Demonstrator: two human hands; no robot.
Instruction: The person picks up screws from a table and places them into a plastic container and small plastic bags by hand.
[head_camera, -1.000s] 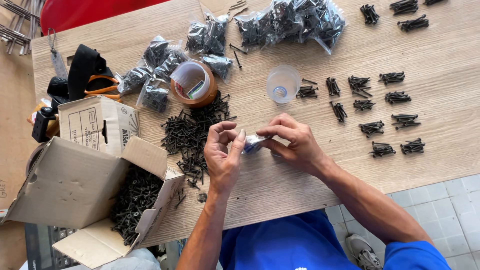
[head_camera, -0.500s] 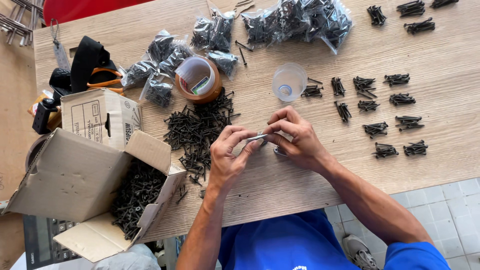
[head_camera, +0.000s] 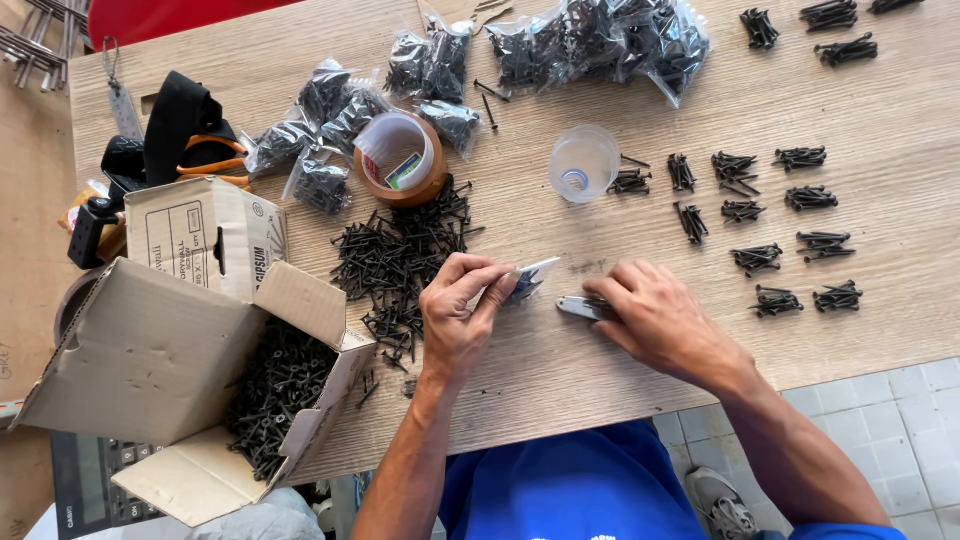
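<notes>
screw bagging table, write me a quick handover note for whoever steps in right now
Left hand pinches a small clear bag just above the table. Right hand rests on a small metal tool lying on the table.
Loose black screws lie piled at centre; more fill the open cardboard box.
Done: filled bags at the far edge, counted screw bundles laid out in rows on the right.
Left: the bundles are not yet bagged.

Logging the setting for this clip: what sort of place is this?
Probably a small workshop or hardware packing bench: a wooden table with a loose pile of black screws, counted screw bundles in rows, filled plastic bags and an open cardboard box of screws.
</notes>
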